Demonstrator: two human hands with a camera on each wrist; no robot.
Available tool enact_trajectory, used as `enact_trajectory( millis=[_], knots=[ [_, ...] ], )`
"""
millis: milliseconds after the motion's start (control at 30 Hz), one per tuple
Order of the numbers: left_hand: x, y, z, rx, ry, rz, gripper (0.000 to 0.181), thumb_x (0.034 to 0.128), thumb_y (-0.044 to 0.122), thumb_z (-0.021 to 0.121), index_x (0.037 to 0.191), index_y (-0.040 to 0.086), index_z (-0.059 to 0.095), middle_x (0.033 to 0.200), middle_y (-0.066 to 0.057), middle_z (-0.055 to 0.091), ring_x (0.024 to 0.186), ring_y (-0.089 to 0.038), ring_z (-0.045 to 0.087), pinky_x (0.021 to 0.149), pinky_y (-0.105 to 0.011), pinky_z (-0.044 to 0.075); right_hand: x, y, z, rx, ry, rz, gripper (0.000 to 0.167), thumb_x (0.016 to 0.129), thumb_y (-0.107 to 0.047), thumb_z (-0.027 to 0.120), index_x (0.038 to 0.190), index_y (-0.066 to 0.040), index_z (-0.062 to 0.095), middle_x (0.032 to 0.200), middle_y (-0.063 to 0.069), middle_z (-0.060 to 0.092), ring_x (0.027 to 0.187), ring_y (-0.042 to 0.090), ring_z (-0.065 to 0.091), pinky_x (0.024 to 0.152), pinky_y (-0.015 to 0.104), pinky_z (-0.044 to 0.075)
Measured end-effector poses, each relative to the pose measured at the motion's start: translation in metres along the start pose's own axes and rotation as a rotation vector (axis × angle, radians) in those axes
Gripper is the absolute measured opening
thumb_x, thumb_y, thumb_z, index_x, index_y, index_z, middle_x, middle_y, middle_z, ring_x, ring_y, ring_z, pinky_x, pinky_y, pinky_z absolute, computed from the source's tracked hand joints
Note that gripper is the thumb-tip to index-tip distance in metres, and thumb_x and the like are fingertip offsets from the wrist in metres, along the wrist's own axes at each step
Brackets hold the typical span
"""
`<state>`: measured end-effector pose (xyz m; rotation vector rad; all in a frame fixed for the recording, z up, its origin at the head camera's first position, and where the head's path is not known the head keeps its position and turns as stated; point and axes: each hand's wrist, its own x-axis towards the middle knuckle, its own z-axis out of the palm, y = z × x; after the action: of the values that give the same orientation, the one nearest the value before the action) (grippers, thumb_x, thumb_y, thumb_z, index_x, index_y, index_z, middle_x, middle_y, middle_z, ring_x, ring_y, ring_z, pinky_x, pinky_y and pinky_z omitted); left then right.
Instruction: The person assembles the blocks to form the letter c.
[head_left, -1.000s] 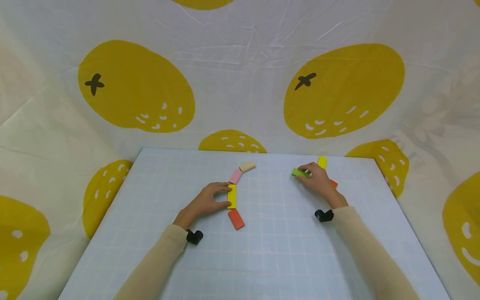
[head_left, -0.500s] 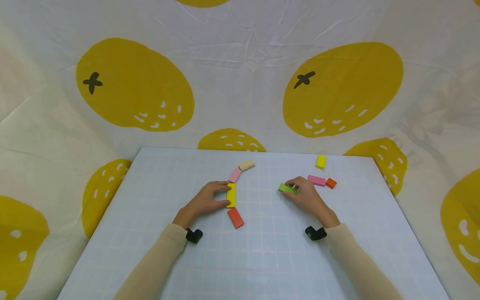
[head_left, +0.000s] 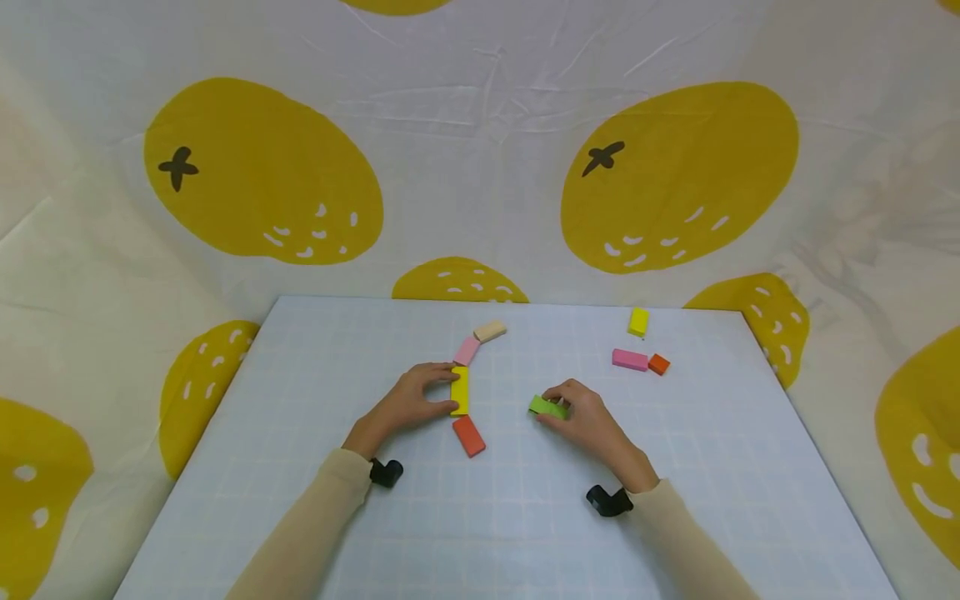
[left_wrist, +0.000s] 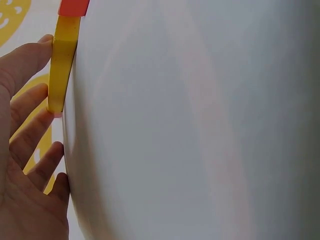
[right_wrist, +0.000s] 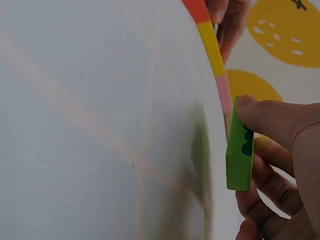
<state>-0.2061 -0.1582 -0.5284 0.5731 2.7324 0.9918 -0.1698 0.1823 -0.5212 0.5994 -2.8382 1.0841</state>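
Note:
A bent row of blocks lies on the table: beige (head_left: 490, 332), light pink (head_left: 467, 351), yellow (head_left: 461, 392) and red-orange (head_left: 469, 437). My left hand (head_left: 408, 398) rests at the yellow block's left side, thumb tip and fingertips touching it without closing round it. In the left wrist view the same yellow block (left_wrist: 63, 65) adjoins the red-orange one. Right of the row, my right hand (head_left: 592, 423) pinches a green block (head_left: 538, 405) between thumb and fingers. Dark green marks show on the green block (right_wrist: 240, 160) in the right wrist view, where it looks raised off the table.
Toward the back right lie another yellow block (head_left: 638, 322), a pink block (head_left: 630, 360) and a small orange block (head_left: 658, 364). The pale gridded table (head_left: 360, 550) meets a white cloth with yellow fruit prints (head_left: 678, 179) at its back edge.
My right hand has carried the green block left and nearer to me, away from the back-right blocks, which now show fully. The left hand has stayed at the yellow block.

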Motion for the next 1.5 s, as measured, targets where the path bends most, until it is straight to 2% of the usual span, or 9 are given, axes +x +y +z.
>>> enact_trajectory(
  millis=[267, 700, 1267, 1500],
  knots=[
    [0.0, 0.001, 0.0, -0.006, 0.007, 0.004, 0.055, 0.0906, 0.034, 0.08, 0.139, 0.015, 0.065, 0.155, -0.005, 0.054, 0.146, -0.032, 0.044, 0.121, -0.055, 0.037, -0.013, -0.018, 0.017, 0.031, -0.013, -0.018, 0.029, 0.083, -0.02, 0.087, 0.108, -0.009, 0.075, 0.1, -0.002, 0.068, 0.086, 0.01, 0.059, 0.077, 0.025, 0.057],
    [-0.001, 0.001, 0.001, 0.0, 0.013, -0.014, 0.055, 0.0898, 0.035, 0.081, 0.139, 0.017, 0.065, 0.154, -0.004, 0.054, 0.145, -0.032, 0.045, 0.12, -0.054, 0.038, -0.028, -0.043, 0.041, 0.044, -0.077, -0.028, 0.028, 0.084, -0.021, 0.087, 0.107, -0.011, 0.075, 0.098, -0.004, 0.066, 0.085, 0.008, 0.058, 0.077, 0.022, 0.057],
    [0.001, -0.003, 0.003, -0.008, 0.022, 0.022, 0.054, 0.0895, 0.035, 0.081, 0.138, 0.016, 0.066, 0.153, -0.005, 0.055, 0.144, -0.032, 0.046, 0.12, -0.055, 0.037, -0.037, -0.057, 0.056, 0.06, -0.151, -0.055, 0.03, 0.086, -0.024, 0.085, 0.11, -0.01, 0.075, 0.099, -0.006, 0.062, 0.084, 0.005, 0.056, 0.077, 0.021, 0.057],
    [0.002, -0.003, 0.003, 0.004, 0.022, 0.015, 0.055, 0.0894, 0.035, 0.081, 0.138, 0.016, 0.066, 0.153, -0.005, 0.055, 0.144, -0.032, 0.047, 0.12, -0.055, 0.038, -0.039, -0.058, 0.057, 0.035, -0.161, -0.098, 0.027, 0.087, -0.017, 0.082, 0.112, -0.009, 0.075, 0.102, -0.002, 0.064, 0.086, 0.005, 0.057, 0.078, 0.021, 0.057]
  ],
)
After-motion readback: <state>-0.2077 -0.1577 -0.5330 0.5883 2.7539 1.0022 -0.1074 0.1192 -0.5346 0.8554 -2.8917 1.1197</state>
